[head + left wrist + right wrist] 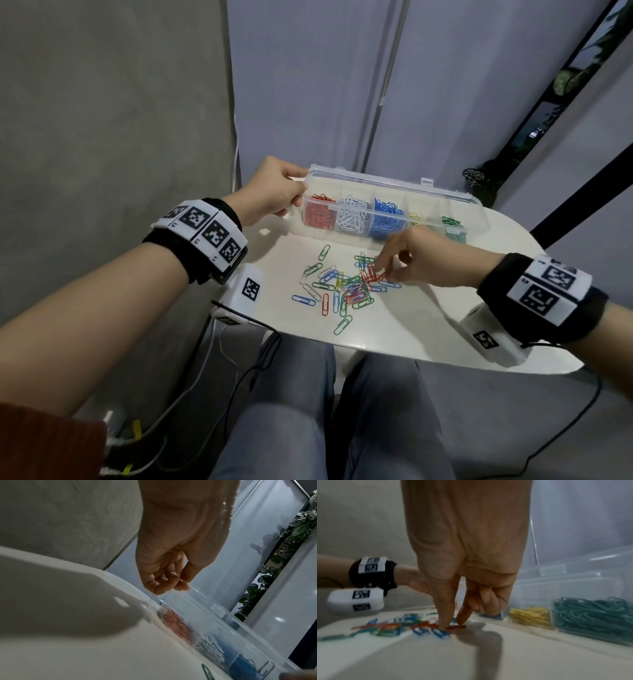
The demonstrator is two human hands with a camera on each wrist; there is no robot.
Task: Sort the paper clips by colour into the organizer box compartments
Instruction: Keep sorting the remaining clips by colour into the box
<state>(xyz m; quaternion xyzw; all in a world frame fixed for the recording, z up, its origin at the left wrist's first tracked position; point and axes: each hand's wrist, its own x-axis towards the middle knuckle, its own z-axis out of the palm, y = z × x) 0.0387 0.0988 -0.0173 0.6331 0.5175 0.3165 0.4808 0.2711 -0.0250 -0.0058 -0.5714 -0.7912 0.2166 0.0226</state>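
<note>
A clear organizer box (370, 180) stands open at the back of the white table (411, 329). From left to right its compartments hold red (318, 214), white (352, 216), blue (388, 217), yellow (414, 216) and green clips (454, 224). My left hand (297, 195) grips the box's left end (173, 584). A mixed pile of loose clips (346, 287) lies in front of the box. My right hand (382, 270) is down at the pile's right edge, thumb and index finger pinching a red clip (456, 627) on the tabletop.
The table's rounded front edge (376, 349) is just above my knees. A grey wall stands on the left. A leafy plant (479, 178) is behind the box's right end. Cables hang under the table on the left.
</note>
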